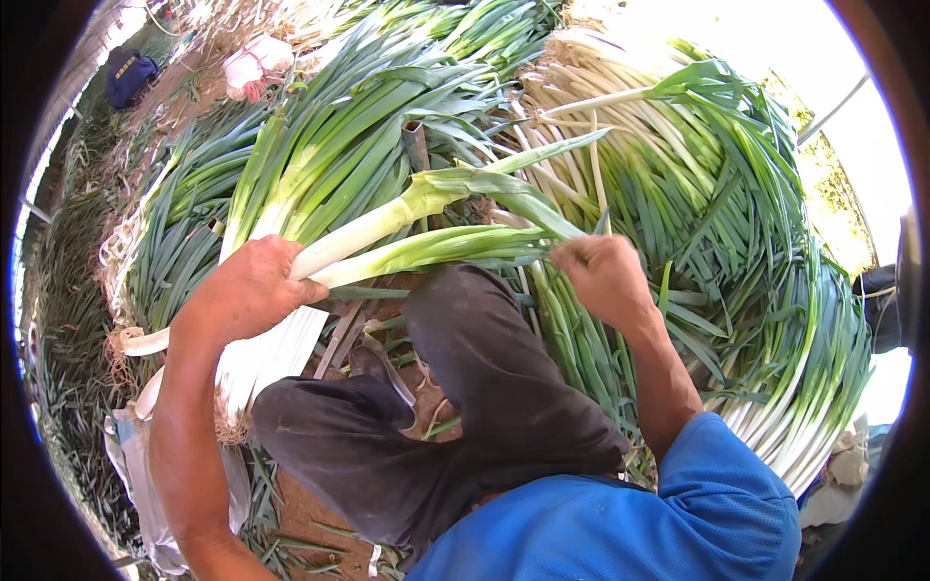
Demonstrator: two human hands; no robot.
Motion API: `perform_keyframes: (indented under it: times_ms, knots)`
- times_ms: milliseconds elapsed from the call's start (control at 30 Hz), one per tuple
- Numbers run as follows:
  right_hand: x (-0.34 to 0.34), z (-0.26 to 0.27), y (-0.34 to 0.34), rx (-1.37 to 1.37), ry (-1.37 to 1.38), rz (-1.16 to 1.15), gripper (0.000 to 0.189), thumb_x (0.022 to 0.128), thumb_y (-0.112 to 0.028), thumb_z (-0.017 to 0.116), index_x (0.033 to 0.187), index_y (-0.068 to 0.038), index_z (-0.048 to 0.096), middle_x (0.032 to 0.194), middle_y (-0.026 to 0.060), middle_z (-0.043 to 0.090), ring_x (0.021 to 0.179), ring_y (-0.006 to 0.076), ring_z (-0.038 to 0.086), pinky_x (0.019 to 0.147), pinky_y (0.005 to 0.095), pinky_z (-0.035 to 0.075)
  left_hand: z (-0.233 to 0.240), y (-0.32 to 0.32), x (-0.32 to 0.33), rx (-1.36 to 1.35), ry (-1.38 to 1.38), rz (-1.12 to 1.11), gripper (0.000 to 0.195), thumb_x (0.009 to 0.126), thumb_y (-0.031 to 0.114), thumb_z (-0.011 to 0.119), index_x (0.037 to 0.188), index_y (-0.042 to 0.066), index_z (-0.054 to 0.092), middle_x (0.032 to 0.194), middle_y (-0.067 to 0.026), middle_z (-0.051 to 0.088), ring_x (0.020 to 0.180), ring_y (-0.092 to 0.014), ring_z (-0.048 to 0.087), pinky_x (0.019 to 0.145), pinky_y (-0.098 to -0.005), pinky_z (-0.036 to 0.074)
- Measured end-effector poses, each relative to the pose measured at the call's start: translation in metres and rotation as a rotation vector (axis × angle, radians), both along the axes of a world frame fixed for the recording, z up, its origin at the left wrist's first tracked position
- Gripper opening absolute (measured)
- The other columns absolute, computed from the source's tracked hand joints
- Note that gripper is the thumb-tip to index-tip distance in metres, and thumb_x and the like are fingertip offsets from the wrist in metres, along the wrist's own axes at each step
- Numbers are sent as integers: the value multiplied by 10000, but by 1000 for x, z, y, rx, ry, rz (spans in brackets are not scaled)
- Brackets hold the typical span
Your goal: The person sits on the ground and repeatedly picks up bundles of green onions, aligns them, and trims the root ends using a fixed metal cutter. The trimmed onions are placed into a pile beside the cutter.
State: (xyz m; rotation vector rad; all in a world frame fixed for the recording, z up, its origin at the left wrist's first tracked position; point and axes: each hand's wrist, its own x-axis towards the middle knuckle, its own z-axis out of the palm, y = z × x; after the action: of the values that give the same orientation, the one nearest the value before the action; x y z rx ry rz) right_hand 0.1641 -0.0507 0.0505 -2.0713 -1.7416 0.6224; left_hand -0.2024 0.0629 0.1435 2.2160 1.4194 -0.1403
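Observation:
Two long-stemmed leeks or large green onions (363,236) lie across my lap, their white stems at the left and green leaves at the right. My left hand (254,287) is closed around the stems. At the leaf ends, my right hand (599,269) grips green leaf tips, its fingers slightly blurred. Under my left hand stands a bundle of the same plants (265,363), with white stems and roots at the bottom and leaves fanning upward. A rooted stem end (145,343) sticks out left of my left wrist.
A large heap of the plants (676,160) curves around the right side. More leaves (421,80) are piled ahead. A metal post (415,145) rises between them. A pale sack (145,479) is at lower left, a white bundle with reddish ties (256,65) and a dark blue item (131,78) at upper left.

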Motion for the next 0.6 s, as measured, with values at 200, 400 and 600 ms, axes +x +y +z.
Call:
perform_keyframes:
  times_ms: [200, 400, 600]
  knots:
    - [-24, -30, 71, 660, -156, 72, 514, 793, -169, 822, 1277, -75, 675, 1187, 150, 708, 1175, 364, 626, 1068, 486, 442, 21, -1, 8, -11, 128, -6, 352, 854, 294, 760, 1065, 14, 737, 905, -233, 692, 886, -392, 673, 834, -458, 515]
    - [-24, 6, 103, 613, -230, 130, 230, 808, -95, 761, 980, -63, 611, 946, 123, 676, 939, 347, 665, 873, 473, 464, 34, -2, -3, -23, 83, 4, 344, 828, 252, 786, 1066, 11, 725, 925, -230, 694, 916, -381, 678, 848, -458, 515]
    - [-4, -8, 165, 680, -268, 451, 404, 819, -31, 680, 1221, -45, 643, 1024, 197, 702, 991, 373, 664, 928, 469, 496, 49, 15, 2, 36, 180, -62, 318, 805, 231, 805, 1026, 10, 742, 815, -196, 699, 789, -346, 691, 774, -424, 536]
